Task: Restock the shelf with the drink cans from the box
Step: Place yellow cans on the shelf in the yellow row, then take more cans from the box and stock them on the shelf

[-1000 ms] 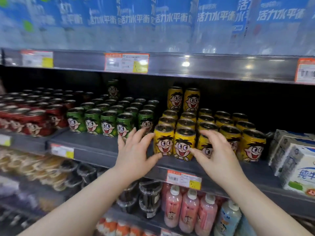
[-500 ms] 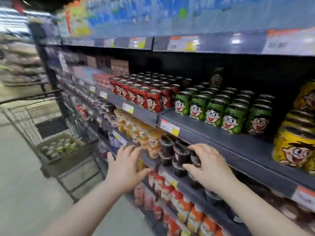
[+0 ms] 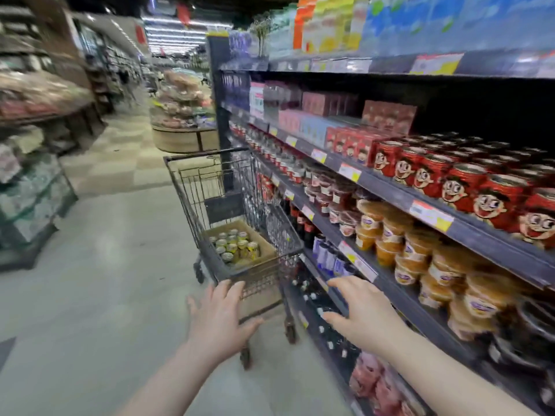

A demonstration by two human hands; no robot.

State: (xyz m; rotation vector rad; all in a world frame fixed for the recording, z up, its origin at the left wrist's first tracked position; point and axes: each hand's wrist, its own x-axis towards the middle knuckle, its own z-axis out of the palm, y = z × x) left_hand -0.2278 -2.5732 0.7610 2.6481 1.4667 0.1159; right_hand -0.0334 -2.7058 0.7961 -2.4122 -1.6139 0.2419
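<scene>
Two bare hands were stretched forward, both empty. The left hand [image 3: 220,321] had its fingers spread wide and straight, held in front of the near end of a dark wire shopping cart [image 3: 207,152]. It did not appear to be touching the cart. The right hand [image 3: 360,313] was also open, with relaxed fingers pointing ahead, and it hovered beside the front edge of a lower shelf.

Inside the cart basket sat an open brown cardboard box [image 3: 265,250]. Small yellow-labelled drink cans with silver tops [image 3: 235,244] stood upright in it, clustered towards the box's aisle-side wall, and the rest of its floor was bare. The box probably rode in the cart so that the stock could sit right by the shelving.

To the right, long grey metal shelves [image 3: 387,187] ran away down the aisle. Red cartoon-face cans [image 3: 495,193] lined the front edge of the middle shelf, and stacked orange plastic tubs [image 3: 414,250] sat on the shelf beneath.

Judging from the open hands aimed at the cart, the person seemed about to reach for more cans. Motion blur softened much of the scene.
</scene>
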